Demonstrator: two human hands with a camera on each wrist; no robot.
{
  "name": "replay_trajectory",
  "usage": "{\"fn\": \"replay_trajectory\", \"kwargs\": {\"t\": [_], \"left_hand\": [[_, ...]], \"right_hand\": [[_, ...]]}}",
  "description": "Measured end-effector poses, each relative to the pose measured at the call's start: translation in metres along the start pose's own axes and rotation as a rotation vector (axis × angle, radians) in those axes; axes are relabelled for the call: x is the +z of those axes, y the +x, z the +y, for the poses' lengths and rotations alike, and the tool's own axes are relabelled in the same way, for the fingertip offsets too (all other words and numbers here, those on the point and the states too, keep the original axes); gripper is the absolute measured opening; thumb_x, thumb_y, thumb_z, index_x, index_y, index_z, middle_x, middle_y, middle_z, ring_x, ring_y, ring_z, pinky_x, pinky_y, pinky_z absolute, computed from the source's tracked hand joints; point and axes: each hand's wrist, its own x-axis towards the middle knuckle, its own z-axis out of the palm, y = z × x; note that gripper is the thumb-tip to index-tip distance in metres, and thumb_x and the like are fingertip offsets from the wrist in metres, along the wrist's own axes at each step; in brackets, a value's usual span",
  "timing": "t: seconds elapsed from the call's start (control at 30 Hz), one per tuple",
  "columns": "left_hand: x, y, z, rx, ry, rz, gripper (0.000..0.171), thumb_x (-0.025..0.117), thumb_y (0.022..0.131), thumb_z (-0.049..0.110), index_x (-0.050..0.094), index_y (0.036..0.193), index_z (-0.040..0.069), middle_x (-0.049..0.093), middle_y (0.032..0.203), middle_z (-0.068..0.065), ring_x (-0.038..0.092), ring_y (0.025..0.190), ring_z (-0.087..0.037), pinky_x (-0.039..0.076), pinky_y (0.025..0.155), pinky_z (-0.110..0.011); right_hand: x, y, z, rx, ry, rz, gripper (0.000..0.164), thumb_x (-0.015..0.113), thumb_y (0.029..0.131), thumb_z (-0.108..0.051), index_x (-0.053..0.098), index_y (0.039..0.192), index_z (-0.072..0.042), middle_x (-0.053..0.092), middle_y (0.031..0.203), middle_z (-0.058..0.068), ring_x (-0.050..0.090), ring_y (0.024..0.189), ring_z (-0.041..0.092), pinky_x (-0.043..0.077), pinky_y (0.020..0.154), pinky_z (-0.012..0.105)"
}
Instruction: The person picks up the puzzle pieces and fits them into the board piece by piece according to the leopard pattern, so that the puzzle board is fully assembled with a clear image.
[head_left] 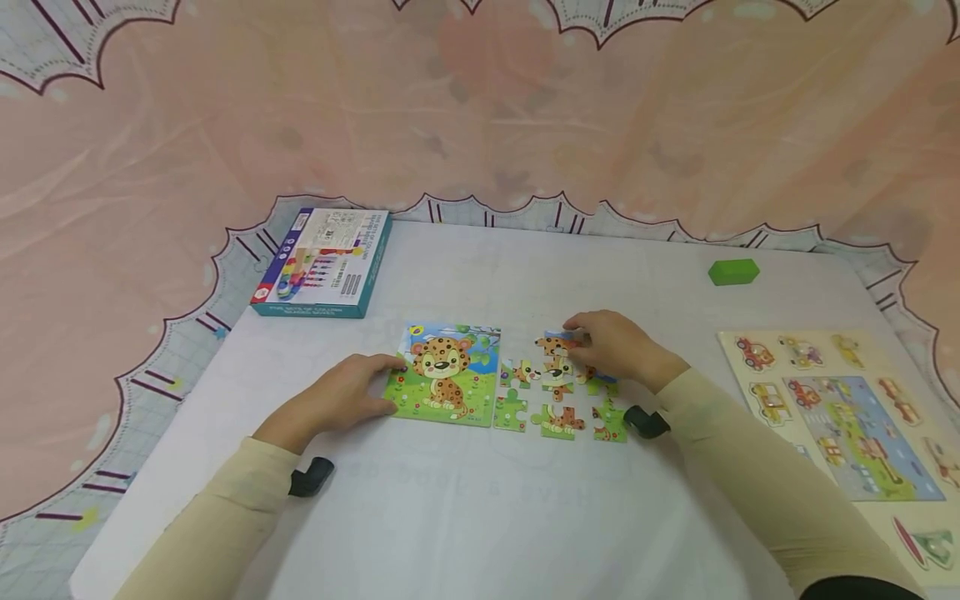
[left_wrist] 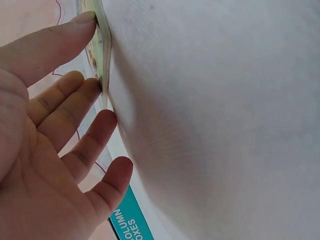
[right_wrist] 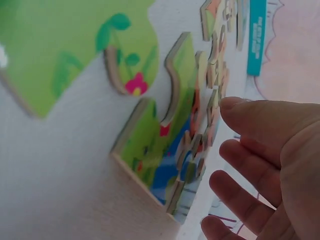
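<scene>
On the white table lies a picture board showing a cartoon leopard cub on grass. My left hand is at its left edge, thumb and fingertips touching the side; the left wrist view shows those fingers fairly straight. Just right of the board are several loose jigsaw pieces with leopard and grass parts. My right hand reaches over the upper ones, and its thumb and index finger pinch a spotted puzzle piece in the top row. The hand partly covers a blue-and-green piece beneath it.
A flat teal-sided box lies at the back left. A green block sits at the back right. At the right edge is a cream board with vehicle pictures. Behind the table hangs a peach patterned cloth.
</scene>
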Motion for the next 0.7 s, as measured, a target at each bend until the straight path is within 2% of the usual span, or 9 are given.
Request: {"fn": "replay_trajectory", "kwargs": {"t": [0.3, 0.7], "left_hand": [[0.0002, 0.0011, -0.0006, 0.000, -0.003, 0.001, 0.061, 0.078, 0.087, 0.018, 0.054, 0.142, 0.006, 0.051, 0.143, -0.018, 0.039, 0.136, -0.042, 0.031, 0.111, -0.058], [0.0028, -0.0014, 0.0026, -0.061, 0.001, 0.018, 0.066, 0.079, 0.087, 0.020, 0.051, 0.145, 0.007, 0.050, 0.142, -0.021, 0.039, 0.135, -0.044, 0.032, 0.109, -0.059]], "right_hand": [[0.0027, 0.0024, 0.0059, -0.011, -0.012, 0.001, 0.036, 0.066, 0.096, -0.019, 0.065, 0.126, 0.001, 0.068, 0.119, 0.015, 0.060, 0.113, 0.034, 0.044, 0.100, 0.051], [0.0032, 0.0045, 0.0054, 0.014, 0.005, -0.002, 0.037, 0.069, 0.094, -0.020, 0.065, 0.125, 0.000, 0.067, 0.119, 0.015, 0.059, 0.108, 0.031, 0.044, 0.100, 0.051]]}}
